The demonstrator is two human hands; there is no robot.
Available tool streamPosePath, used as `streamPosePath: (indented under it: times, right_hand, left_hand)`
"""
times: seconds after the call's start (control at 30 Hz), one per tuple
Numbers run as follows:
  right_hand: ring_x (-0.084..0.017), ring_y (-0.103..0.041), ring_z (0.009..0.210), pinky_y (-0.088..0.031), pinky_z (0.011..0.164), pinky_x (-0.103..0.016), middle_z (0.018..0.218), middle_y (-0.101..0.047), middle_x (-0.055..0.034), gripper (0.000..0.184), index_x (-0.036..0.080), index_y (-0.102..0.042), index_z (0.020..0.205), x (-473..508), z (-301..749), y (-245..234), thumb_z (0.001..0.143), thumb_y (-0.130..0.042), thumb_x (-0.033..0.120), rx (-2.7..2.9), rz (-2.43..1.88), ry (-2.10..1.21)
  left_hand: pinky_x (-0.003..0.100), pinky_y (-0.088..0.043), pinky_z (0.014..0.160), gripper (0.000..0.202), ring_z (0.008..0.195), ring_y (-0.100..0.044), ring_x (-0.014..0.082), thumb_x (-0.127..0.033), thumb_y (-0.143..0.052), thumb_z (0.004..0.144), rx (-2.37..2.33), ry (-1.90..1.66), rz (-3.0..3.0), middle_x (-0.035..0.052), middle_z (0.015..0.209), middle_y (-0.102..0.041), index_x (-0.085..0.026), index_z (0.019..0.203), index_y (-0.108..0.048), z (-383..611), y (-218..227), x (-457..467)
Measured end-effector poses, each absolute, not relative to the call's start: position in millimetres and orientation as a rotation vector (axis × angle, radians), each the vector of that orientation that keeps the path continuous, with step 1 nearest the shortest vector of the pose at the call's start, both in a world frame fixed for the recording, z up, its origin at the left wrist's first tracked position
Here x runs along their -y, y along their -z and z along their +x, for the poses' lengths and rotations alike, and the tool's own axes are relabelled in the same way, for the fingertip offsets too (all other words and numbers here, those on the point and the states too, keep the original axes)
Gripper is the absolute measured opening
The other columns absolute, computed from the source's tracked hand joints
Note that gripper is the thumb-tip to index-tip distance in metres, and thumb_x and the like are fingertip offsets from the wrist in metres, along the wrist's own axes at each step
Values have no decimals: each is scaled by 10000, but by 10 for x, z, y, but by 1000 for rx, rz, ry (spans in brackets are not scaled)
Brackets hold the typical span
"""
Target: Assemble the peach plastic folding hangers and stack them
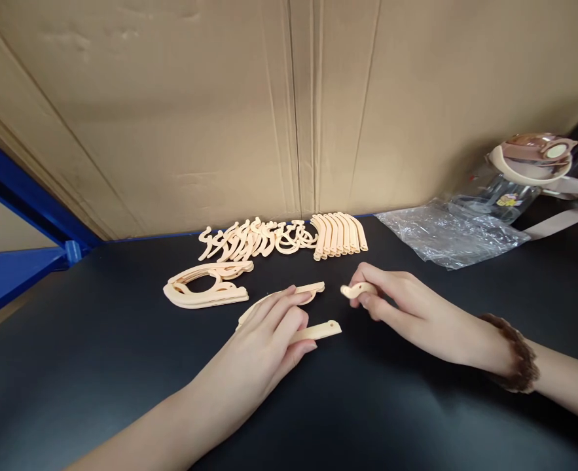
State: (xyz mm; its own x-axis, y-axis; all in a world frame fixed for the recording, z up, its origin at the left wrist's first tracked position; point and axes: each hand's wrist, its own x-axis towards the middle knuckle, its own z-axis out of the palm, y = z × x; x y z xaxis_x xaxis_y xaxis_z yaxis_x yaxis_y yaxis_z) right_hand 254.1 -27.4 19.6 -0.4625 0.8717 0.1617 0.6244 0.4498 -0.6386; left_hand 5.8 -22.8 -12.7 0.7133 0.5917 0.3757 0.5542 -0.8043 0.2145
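Observation:
My left hand (273, 327) is closed over a cream plastic piece that looks like a partly assembled folding hanger (321, 331). Its two arms stick out to the right past my fingers, and the rest lies hidden under the palm. Between the thumb and fingers of my right hand (391, 297) is a small curved cream hanger part (358, 290) with a hole in it. This part points left, a short gap away from the hanger's arm ends. To the left of my left hand lies a stack of folded cream hangers (205, 297).
Behind my hands lie a row of loose S-shaped cream hooks (239, 241) and a neat row of curved cream arms (338, 234). A clear plastic bag (431, 235) and a transparent bottle (507, 190) are at right. Cardboard (195, 118) stands behind the black tabletop (122, 366).

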Motion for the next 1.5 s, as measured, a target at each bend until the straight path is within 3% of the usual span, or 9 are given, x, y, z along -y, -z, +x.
streamPosePath:
  times: [0.13, 0.43, 0.57, 0.7, 0.87, 1.1, 1.5]
  right_hand:
    - [-111, -423, 504, -339, 506, -243, 587, -454, 71, 142, 231, -433, 878, 326, 2543, -205, 977, -331, 232, 2300, -1307, -754]
    - [-113, -478, 539, -328, 528, -236, 650, -531, 53, 144, 232, -499, 899, 322, 2501, -148, 936, -383, 156, 2416, -1250, -658]
    - [-95, -412, 497, -303, 509, -227, 602, -480, 73, 81, 232, -512, 893, 371, 2468, -161, 943, -448, 230, 2437, -1201, -686]
    - [-94, -438, 530, -307, 521, -227, 640, -519, 61, 182, 221, -531, 909, 405, 2449, -147, 967, -453, 374, 2421, -1217, -702]
    - [-93, -490, 592, -329, 563, -226, 732, -577, 40, 228, 214, -535, 875, 416, 2441, -122, 993, -409, 362, 2403, -1192, -641]
    - [-99, -486, 588, -332, 552, -238, 763, -562, 21, 251, 202, -518, 874, 434, 2427, -50, 1014, -346, 318, 2452, -1104, -378]
    - [-100, -451, 517, -315, 519, -249, 618, -511, 29, 330, 167, -555, 766, 396, 2415, 9, 1014, -344, 225, 2519, -864, 223]
  left_hand:
    - [449, -473, 1017, 175, 1275, -487, 250, -324, -395, 986, -935, -698, 2894, 122, 1266, -587, -210, 866, -448, 58, 132, 208]
    - [398, -519, 962, 202, 1193, -562, 234, -277, -364, 997, -932, -686, 3001, 95, 1238, -620, -192, 946, -539, 35, 87, 196]
    - [362, -500, 985, 157, 1194, -553, 200, -257, -371, 997, -917, -692, 2906, 77, 1220, -621, -203, 908, -489, 42, 82, 214]
    - [374, -495, 981, 152, 1229, -517, 214, -276, -369, 1000, -924, -663, 2908, 92, 1250, -580, -204, 908, -466, 57, 91, 233]
    - [401, -486, 990, 175, 1236, -504, 226, -235, -319, 1002, -928, -660, 2918, 101, 1272, -545, -200, 946, -481, 67, 94, 229]
    - [352, -484, 991, 135, 1226, -508, 199, -204, -363, 989, -934, -641, 2819, 73, 1255, -558, -208, 914, -475, 78, 33, 254]
    - [323, -469, 975, 169, 1184, -524, 189, -216, -361, 998, -874, -616, 2776, 63, 1298, -530, -201, 903, -500, 51, -20, 240]
